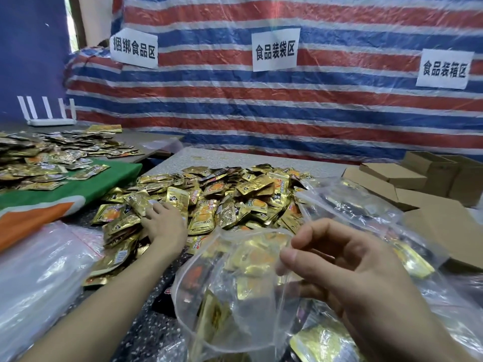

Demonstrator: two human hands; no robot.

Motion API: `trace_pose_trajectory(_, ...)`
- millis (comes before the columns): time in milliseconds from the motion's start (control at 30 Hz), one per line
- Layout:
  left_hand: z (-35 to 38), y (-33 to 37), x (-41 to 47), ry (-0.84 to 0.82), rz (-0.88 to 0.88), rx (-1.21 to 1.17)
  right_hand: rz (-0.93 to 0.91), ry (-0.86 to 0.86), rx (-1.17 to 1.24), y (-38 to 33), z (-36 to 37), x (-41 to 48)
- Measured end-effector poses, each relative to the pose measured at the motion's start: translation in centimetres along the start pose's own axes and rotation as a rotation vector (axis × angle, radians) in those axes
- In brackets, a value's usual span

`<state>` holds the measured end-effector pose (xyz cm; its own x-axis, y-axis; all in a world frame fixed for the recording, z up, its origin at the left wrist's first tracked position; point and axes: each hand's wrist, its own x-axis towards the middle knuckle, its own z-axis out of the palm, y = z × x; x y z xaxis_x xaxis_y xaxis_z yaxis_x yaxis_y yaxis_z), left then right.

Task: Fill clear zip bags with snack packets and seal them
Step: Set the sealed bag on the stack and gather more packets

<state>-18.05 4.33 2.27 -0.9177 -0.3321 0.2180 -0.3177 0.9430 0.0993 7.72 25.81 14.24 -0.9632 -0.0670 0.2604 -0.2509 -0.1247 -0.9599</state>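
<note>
Left hand: lying palm-down on the heap of snack packets, fingers digging in among them; whether any packet is being gripped cannot be told. Clear zip bag: part-filled, mouth gaping upward, sitting right of those fingers and nearer the person. Right hand: pinching the bag's rim and holding it open. The left hand is lying nearer the packets, so the carry is likely running rightward into the mouth.

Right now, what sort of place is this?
Probably a makeshift food-packing workshop: a paper sign marking the food bagging zone on the striped tarp, a heap of gold snack packets, and cardboard boxes at right.
</note>
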Motion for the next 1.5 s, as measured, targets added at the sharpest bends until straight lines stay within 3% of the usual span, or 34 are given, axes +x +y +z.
trace_pose_trajectory(133,1.6,0.0,0.6,0.069,0.149,-0.014,-0.005,0.014,0.006,0.0,-0.3,0.0)
trace_pose_trajectory(367,2.9,0.9,2.5,0.097,-0.072,-0.161,0.009,0.017,-0.006,-0.2,-0.8,-0.1)
trace_pose_trajectory(667,4.7,1.5,2.9,0.187,-0.111,-0.206,0.001,0.012,0.002,-0.2,-1.2,-0.4)
trace_pose_trajectory(833,4.2,1.9,3.8,0.147,-0.080,-0.151,0.009,0.020,0.004,-0.3,-1.4,-0.6)
trace_pose_trajectory(1100,-0.2,0.5,0.9,0.221,0.127,-0.739,-0.013,0.023,-0.025,-0.4,-1.8,-0.8)
trace_pose_trajectory(1500,-18.1,-7.7,-8.7,-0.104,0.173,-1.612,-0.002,0.059,-0.030,-0.5,-0.9,-1.2)
